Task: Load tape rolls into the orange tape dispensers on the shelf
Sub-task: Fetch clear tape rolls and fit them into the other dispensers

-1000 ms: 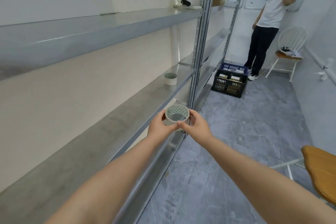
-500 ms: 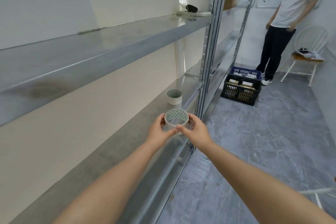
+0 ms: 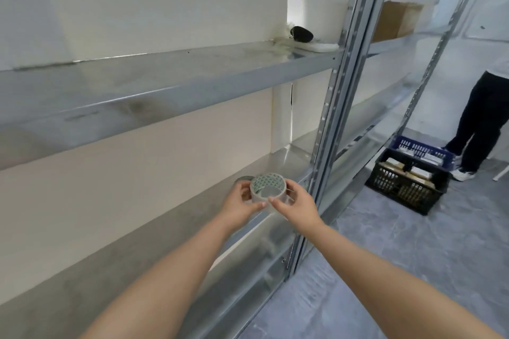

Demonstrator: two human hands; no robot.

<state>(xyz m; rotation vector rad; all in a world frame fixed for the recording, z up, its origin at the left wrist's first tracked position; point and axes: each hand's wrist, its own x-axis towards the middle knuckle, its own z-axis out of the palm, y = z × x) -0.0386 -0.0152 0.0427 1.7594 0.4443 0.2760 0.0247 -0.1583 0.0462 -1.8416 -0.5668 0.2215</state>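
Note:
A clear tape roll (image 3: 268, 189) with a green-patterned core is held above the lower metal shelf (image 3: 115, 264). My left hand (image 3: 239, 205) grips its left side and my right hand (image 3: 296, 208) grips its right side. A second tape roll (image 3: 242, 179) stands on the shelf just behind, mostly hidden by my left hand and the held roll. No orange tape dispenser shows in this view.
An upper metal shelf (image 3: 165, 77) carries a dark pouch (image 3: 301, 34) at its far end. Steel uprights (image 3: 330, 124) stand right of my hands. Black and blue crates (image 3: 407, 181) sit on the grey floor, with a person (image 3: 484, 124) standing beyond them. A cardboard box (image 3: 396, 23) rests on the farther shelf.
My view has swung up and left toward the shelves. Both hands carried the tape roll in over the lower shelf, so it now covers the roll standing there.

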